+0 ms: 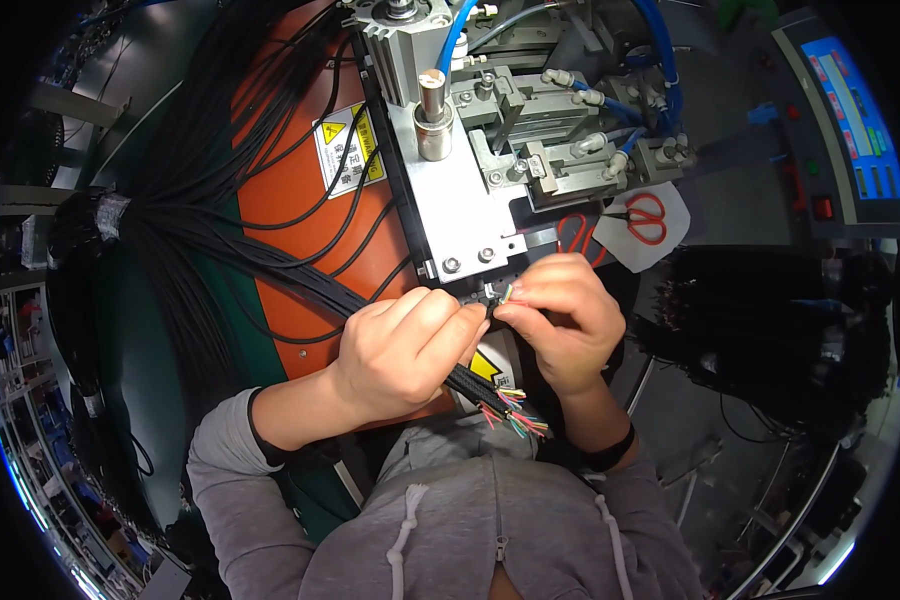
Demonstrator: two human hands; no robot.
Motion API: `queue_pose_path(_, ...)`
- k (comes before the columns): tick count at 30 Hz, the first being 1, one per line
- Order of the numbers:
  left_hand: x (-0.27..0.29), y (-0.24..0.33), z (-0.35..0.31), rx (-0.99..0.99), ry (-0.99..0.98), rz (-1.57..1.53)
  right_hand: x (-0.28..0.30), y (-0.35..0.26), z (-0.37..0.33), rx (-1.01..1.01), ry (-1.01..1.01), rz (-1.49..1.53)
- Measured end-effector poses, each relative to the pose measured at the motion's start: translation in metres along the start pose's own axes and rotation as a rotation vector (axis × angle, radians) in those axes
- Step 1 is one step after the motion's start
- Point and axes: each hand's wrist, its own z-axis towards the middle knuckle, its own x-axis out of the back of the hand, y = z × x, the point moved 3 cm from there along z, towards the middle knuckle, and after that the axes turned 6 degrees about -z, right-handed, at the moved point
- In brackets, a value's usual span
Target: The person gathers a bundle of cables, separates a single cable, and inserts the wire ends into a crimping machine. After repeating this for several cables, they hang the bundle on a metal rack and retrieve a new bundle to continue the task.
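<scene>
Just below the front edge of a metal press fixture (460,210), my two hands meet. My left hand (402,350) is closed with its fingertips on a black cable end. In my right hand (570,318), thumb and forefinger pinch the thin coloured wires (508,294) of that cable end. A small white part (489,290) shows between the fingertips and the fixture; its kind is unclear. Passing beneath my left hand, a bundle of black cables (320,282) comes out below it, its stripped ends (515,412) showing several coloured wires.
Red-handled scissors (647,218) lie on a white sheet right of the fixture. A control screen (852,120) stands at the far right, above a large hank of black cables (770,340). More tied cables (105,215) spread over the orange panel (280,220) at left. Blue air hoses (667,60) run behind.
</scene>
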Motion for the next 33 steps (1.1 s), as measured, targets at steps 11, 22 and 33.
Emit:
queue_pose_path(11, -0.005, 0.005, -0.004, -0.090, -0.045, 0.199, 0.022, 0.018, -0.004, -0.641, -0.474, 0.330)
queue_pose_path(22, -0.019, 0.007, -0.008, 0.009, -0.281, 0.340, -0.002, 0.020, -0.010, -0.275, -0.241, -0.239)
queue_pose_path(33, -0.023, 0.005, -0.006, 0.067, -0.261, 0.343, -0.009, 0.031, -0.020, -0.299, -0.172, -0.182)
